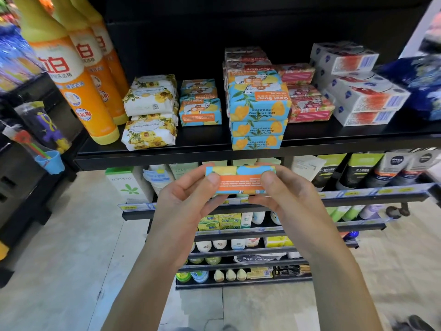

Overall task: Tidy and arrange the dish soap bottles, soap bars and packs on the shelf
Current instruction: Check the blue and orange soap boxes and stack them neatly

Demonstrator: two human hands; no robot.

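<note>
Both hands hold one blue-and-orange soap bar [239, 179] in front of the black shelf [152, 152], just below its front edge. My left hand [188, 194] grips its left end and my right hand [281, 189] grips its right end. On the shelf stand orange dish soap bottles [78, 91] at the left, yellow-flowered soap packs [150, 113], a small stack of blue soap bars [200, 103], a tall stack of blue Goat Soap bars [259, 111] that overhangs the shelf edge, pink soap bars [307, 101] and white boxed soaps [362, 91].
Lower shelves [262, 206] below hold tubes, boxes and small bottles. A dark rack with hanging toys [45, 137] stands at the left. A blue shiny pack [422, 84] lies at the shelf's far right. Tiled floor [71, 259] lies beneath.
</note>
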